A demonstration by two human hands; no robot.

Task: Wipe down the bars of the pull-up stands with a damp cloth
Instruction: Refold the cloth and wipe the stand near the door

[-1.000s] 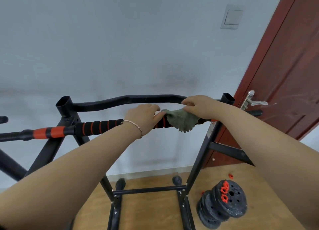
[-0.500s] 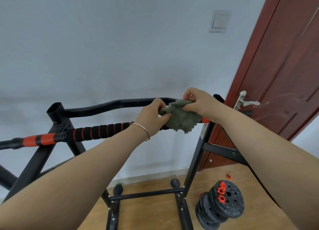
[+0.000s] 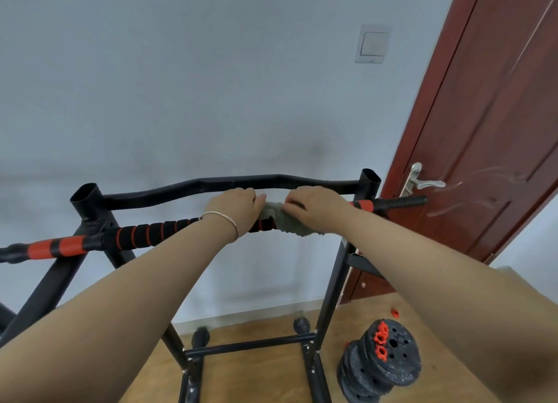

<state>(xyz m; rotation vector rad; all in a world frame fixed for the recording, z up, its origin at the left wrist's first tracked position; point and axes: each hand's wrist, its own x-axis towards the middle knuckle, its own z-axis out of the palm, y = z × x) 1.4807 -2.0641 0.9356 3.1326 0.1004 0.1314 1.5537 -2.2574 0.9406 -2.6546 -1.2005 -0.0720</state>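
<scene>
Matt black metal frame (image 3: 280, 183), ribbed foam grip (image 3: 151, 233), nubby green cloth (image 3: 290, 223).

padded bar (image 3: 145, 235): black foam with red rings, roughly level, running 9 to 3 o'clock.
curved bar (image 3: 211, 186): bare black, at 12 o'clock of it.
cloth (image 3: 291, 225): grey-green, crumpled, draped over padded bar, perhaps wrapped round.

A second ago the grey-green cloth (image 3: 294, 227) hung bunched from the right hand (image 3: 317, 206), then was lifted clear between both hands. It now lies draped over the padded bar (image 3: 145, 235), flattened and mostly covered. The right hand has come down on top of it, fingers curled over it. The left hand (image 3: 238, 204) has closed in, its fingers curled on the cloth's left edge.
</scene>
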